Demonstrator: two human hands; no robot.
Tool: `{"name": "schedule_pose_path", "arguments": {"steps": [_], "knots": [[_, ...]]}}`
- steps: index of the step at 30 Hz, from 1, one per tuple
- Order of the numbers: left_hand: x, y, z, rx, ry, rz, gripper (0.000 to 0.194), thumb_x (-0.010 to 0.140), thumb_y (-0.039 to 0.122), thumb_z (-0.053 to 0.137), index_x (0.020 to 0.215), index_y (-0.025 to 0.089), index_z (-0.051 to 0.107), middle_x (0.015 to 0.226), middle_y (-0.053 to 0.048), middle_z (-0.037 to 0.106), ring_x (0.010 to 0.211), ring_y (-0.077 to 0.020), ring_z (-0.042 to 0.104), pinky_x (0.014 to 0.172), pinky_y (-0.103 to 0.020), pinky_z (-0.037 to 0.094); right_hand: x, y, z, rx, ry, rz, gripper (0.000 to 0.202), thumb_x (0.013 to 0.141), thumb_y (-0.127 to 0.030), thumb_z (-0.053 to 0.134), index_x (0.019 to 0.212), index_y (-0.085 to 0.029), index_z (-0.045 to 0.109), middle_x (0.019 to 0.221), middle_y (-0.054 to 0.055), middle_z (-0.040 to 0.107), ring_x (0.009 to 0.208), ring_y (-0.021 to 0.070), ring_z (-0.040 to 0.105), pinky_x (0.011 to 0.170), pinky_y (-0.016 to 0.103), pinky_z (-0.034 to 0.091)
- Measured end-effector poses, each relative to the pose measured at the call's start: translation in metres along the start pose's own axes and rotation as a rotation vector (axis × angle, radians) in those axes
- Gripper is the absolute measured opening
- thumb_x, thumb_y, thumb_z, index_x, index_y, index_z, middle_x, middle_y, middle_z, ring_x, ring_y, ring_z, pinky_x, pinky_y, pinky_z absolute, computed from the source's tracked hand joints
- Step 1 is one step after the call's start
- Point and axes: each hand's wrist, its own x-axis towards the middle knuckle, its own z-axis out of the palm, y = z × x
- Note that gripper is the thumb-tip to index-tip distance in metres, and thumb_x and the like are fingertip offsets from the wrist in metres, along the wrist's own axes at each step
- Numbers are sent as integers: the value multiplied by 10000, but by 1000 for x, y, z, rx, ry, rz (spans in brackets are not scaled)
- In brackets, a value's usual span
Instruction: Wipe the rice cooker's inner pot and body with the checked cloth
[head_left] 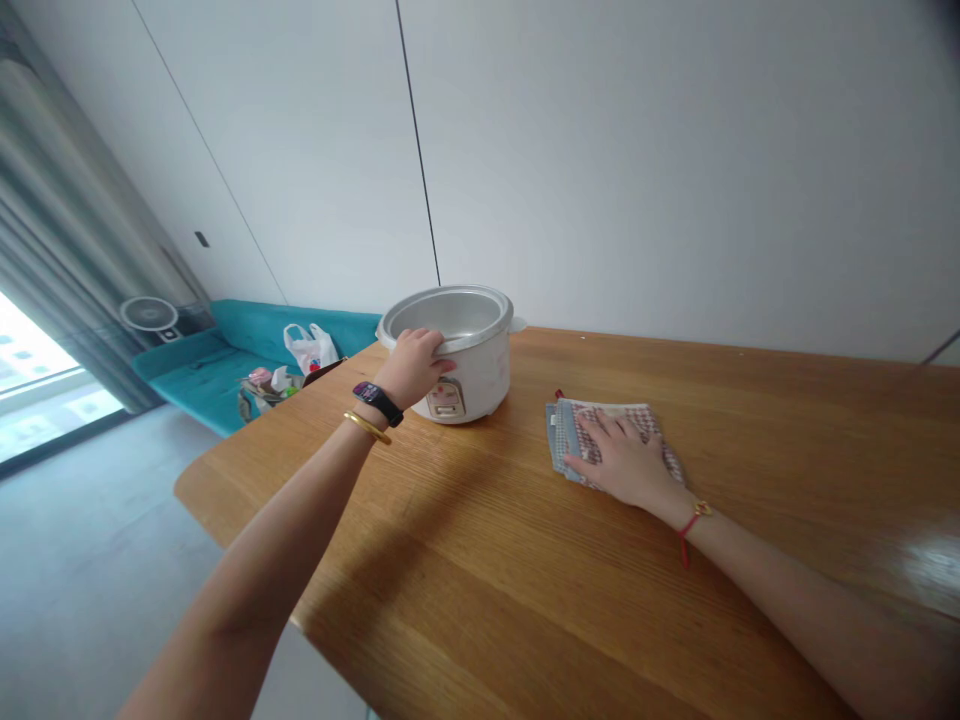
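A white rice cooker (487,375) without a lid stands upright on the wooden table, its silvery inside showing. My left hand (417,365) grips its near rim, with the fingers over the edge and the thumb on the outer side above the front switch panel. To the right, my right hand (626,460) lies flat with spread fingers on a folded cloth (562,435), checked in red, white and blue-grey. A small red thing (559,394), too small to name, pokes out at the cloth's far left corner.
The wooden table (465,560) ends in a rounded corner at the left. Behind it rises a pale panelled wall (637,180). A teal sofa (247,335) beyond the left edge bears a white plastic bag (311,350) and clutter. A fan (149,314) stands by the curtain (67,200).
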Motion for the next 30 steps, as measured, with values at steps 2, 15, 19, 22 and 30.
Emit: {"name": "schedule_pose_path", "arguments": {"steps": [2, 15, 19, 22, 30], "knots": [[3, 2, 1, 3, 7, 0, 134, 850, 295, 616, 789, 192, 556, 906, -96, 632, 933, -284, 569, 876, -412, 449, 0, 0, 0, 7, 1, -6, 793, 900, -696, 382, 1544, -236, 341, 1561, 146, 340, 1393, 424, 288, 1024, 760, 241], [12, 13, 1, 27, -11, -22, 124, 847, 293, 630, 845, 179, 581, 969, -110, 652, 947, -286, 581, 909, -416, 437, 0, -3, -1, 25, 0, 9, 765, 905, -702, 390, 1525, -254, 374, 1570, 146, 324, 1417, 411, 263, 1036, 771, 197], [15, 18, 1, 48, -23, -32, 144, 853, 304, 631, 888, 169, 595, 996, -121, 654, 971, -300, 578, 917, -422, 432, 1, -3, -1, 28, -4, 11, 760, 907, -696, 392, 1523, -252, 379, 1568, 147, 328, 1411, 417, 269, 1034, 772, 196], [18, 20, 5, 54, -17, -28, 151, 854, 313, 631, 901, 173, 601, 1002, -122, 655, 970, -305, 580, 925, -430, 427, 1, -3, 1, 26, -3, 12, 768, 903, -705, 390, 1524, -255, 378, 1567, 144, 331, 1412, 421, 266, 1036, 774, 189], [36, 32, 21, 10, 4, -30, 147, 836, 311, 644, 904, 186, 607, 1017, -126, 651, 1010, -326, 566, 933, -452, 425, 3, -3, 1, 23, -8, 11, 778, 895, -705, 399, 1529, -255, 371, 1579, 132, 310, 1411, 416, 267, 1051, 761, 188]]}}
